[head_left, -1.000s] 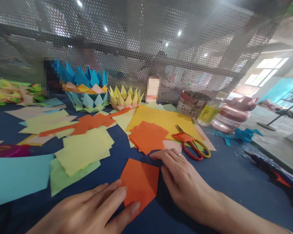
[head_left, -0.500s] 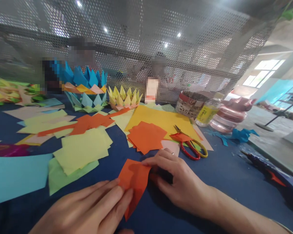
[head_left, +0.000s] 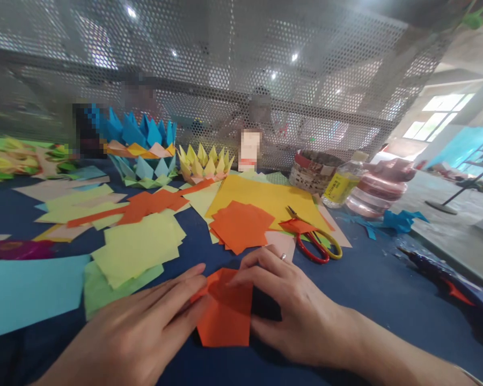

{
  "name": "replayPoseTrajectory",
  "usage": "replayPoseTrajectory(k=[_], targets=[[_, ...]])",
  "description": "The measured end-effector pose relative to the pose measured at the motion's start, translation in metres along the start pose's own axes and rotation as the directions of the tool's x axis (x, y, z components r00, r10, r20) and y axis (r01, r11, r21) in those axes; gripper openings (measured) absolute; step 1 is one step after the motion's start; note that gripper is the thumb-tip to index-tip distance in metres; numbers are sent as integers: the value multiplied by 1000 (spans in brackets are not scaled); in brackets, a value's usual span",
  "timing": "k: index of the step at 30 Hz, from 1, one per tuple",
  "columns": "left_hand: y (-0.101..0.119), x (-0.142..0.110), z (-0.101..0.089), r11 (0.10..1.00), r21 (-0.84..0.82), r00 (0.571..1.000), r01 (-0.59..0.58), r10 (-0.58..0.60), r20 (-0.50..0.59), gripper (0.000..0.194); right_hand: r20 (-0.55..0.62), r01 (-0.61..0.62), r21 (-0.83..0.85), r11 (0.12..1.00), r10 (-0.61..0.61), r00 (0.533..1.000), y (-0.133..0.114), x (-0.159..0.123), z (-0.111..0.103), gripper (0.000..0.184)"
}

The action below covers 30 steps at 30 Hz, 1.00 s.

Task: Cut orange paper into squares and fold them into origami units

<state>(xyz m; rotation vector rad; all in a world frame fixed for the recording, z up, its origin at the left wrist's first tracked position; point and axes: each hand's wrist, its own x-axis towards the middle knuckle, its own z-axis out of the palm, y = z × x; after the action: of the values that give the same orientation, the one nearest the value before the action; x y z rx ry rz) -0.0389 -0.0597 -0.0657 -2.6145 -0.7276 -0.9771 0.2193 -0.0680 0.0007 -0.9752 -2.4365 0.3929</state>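
An orange paper square (head_left: pixel 225 316) lies on the dark blue table (head_left: pixel 366 289), partly folded over on itself. My left hand (head_left: pixel 145 332) presses its left edge with the fingers laid flat and close together. My right hand (head_left: pixel 293 311) rests on its right side, fingertips pinning the folded top corner; a ring shows on one finger. Just beyond my hands sits a stack of orange squares (head_left: pixel 241 225).
Light green squares (head_left: pixel 139 246), a large yellow sheet (head_left: pixel 265 195) and red-and-yellow scissors (head_left: pixel 317 244) lie behind. Folded paper crowns (head_left: pixel 140 145) stand at the back by a perforated screen. A woven basket (head_left: pixel 314 171), bottle (head_left: pixel 342 185) and glue gun (head_left: pixel 446 273) sit right.
The orange square lay flat, was lifted and bent between my hands, and now rests folded on the table. Both hands have closed in on it.
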Motion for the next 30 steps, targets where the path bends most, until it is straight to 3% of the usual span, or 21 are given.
replayPoseTrajectory(k=[3, 8, 13, 15, 19, 23, 26, 30], targets=[[0, 6, -3, 997, 83, 999, 0, -4, 47, 41, -19, 33, -29, 999, -34, 999, 3, 1, 1, 21], [7, 13, -7, 997, 76, 999, -12, 9, 37, 43, -67, 226, -98, 969, -233, 970, -1, 0, 4, 17], [19, 18, -1, 983, 19, 970, -185, 186, -160, 27, -35, 275, -156, 949, -284, 958, -1, -3, 9, 15], [22, 18, 1, 977, -5, 963, -212, 208, -171, 22, -33, 276, -161, 948, -284, 958, 0, -4, 10, 15], [20, 14, -3, 993, -62, 987, -105, 96, -132, 28, -48, 240, -135, 961, -249, 967, 0, -2, 7, 10], [14, 14, -9, 983, -179, 999, -32, 27, -31, 29, -66, 172, -136, 976, -183, 981, 2, -1, 5, 24], [11, 21, -9, 964, -267, 999, 2, 9, 40, 33, -98, 203, -153, 967, -219, 971, 2, -2, 3, 25], [9, 31, -11, 971, -236, 998, 45, -35, 45, 37, -103, 216, -147, 965, -233, 967, 0, -4, 2, 20]])
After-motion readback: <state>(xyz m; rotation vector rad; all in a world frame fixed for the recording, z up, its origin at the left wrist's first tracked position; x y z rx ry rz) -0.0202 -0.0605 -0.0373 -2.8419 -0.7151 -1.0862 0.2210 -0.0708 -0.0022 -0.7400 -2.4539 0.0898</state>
